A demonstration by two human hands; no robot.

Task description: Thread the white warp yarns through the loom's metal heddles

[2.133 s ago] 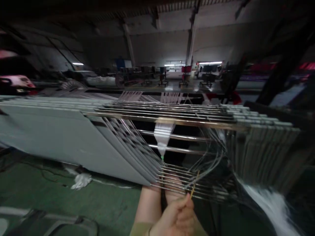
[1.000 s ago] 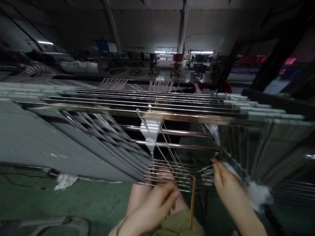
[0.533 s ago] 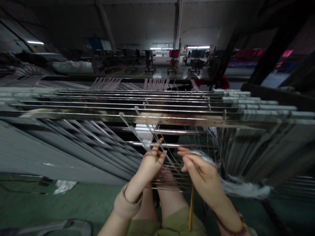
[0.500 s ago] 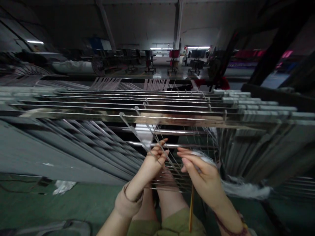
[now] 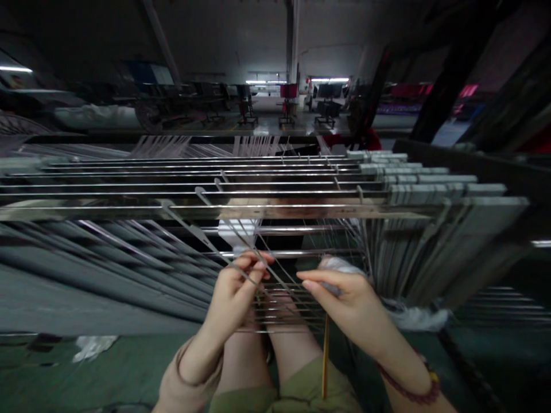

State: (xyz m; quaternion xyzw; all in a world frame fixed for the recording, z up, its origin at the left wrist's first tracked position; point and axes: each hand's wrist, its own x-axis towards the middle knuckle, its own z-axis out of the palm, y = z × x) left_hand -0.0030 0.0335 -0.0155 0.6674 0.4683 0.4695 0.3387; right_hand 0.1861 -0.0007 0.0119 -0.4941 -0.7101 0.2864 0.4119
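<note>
My left hand [image 5: 239, 287] is closed around a thin flat metal strip [image 5: 185, 221], one of several hanging slanted from the metal rods [image 5: 258, 207]. To its right, my right hand [image 5: 344, 295] has thumb and index finger pinched together; whatever is between the tips is too small to make out. A bundle of white threads [image 5: 340, 265] lies behind the right hand's fingers. Beneath that hand hangs a thin yellowish stick [image 5: 326, 358]. Behind the left fingertips is a white block-like piece [image 5: 236, 230].
Dense grey strips [image 5: 430, 252] hang at the right, and more fan out at the left [image 5: 107, 269]. Horizontal bars cross below the hands, above my legs. White scrap [image 5: 92, 347] lies on the green floor. Machines stand farther back.
The view has shifted, so the frame appears farther left. My left hand has closed more around the strip, and my right thumb and index finger have come together.
</note>
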